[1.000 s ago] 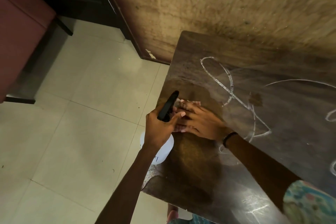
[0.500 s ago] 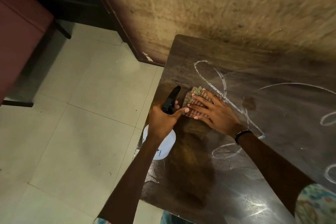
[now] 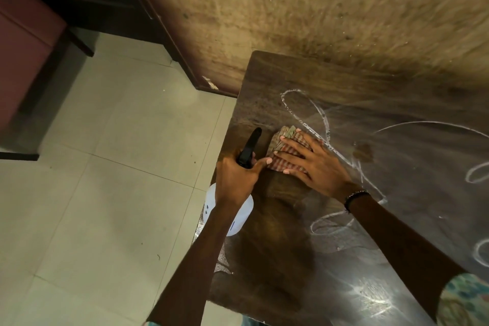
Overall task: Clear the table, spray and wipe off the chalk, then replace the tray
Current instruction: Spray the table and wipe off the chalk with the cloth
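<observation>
Right hand (image 3: 317, 167), fingers flat, has pushed the cloth (image 3: 287, 151) from the table (image 3: 264, 74) left edge into the chalk (image 3: 325, 124); wiping under way. Left hand (image 3: 235, 180) grips the sprayer (image 3: 248, 148) there.

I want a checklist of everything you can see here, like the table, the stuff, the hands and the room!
Surface: dark wooden table, shiny, partly wiped near its left edge.
Job's things: white chalk scribbles over the table; checked cloth flat on the table; spray bottle, white body with a black top, at the table's left edge. No tray seen.
Clutter: nothing seen.
Hands: left hand grips the spray bottle's neck; right hand presses the cloth with straight fingers and wears a dark bracelet.
Cables: nothing seen.
Surroundings: pale tiled floor, rough tan wall behind the table, reddish furniture at left.
</observation>
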{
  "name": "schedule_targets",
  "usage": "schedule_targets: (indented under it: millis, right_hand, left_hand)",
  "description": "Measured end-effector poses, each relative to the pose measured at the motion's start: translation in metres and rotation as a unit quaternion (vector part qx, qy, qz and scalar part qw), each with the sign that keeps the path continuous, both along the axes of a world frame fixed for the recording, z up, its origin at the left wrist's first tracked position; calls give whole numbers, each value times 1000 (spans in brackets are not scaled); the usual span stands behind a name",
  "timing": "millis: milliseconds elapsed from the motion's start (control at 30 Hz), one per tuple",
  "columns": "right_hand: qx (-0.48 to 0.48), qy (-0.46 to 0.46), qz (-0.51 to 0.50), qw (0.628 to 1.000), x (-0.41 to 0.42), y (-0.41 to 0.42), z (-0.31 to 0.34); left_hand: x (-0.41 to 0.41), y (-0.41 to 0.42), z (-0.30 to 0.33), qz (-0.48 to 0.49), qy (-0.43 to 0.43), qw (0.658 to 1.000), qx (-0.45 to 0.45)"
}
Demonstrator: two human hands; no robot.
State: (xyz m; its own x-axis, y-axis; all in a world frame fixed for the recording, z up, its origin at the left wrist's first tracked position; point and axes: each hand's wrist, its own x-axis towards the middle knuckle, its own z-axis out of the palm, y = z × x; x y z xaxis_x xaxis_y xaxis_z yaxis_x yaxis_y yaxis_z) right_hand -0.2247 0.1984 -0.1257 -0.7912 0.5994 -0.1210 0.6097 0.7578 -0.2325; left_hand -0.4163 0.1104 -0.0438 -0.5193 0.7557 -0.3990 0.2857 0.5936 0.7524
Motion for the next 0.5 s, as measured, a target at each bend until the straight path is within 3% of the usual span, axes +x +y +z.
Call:
schedule_targets:
  millis: [133,267,500]
  right_hand:
    - [-34,-30,-37,998,-1,22,-1]
    - [-26,-37,-60,997,-12,49,4]
    - [-9,-14,-115,993,-95,76,-1]
  left_hand:
    - [-11,5,-3,-3,35,999,-4]
    - [-25,13,1,-24,3,1000,-2]
    - [-45,26,0,-55,53,997,6]
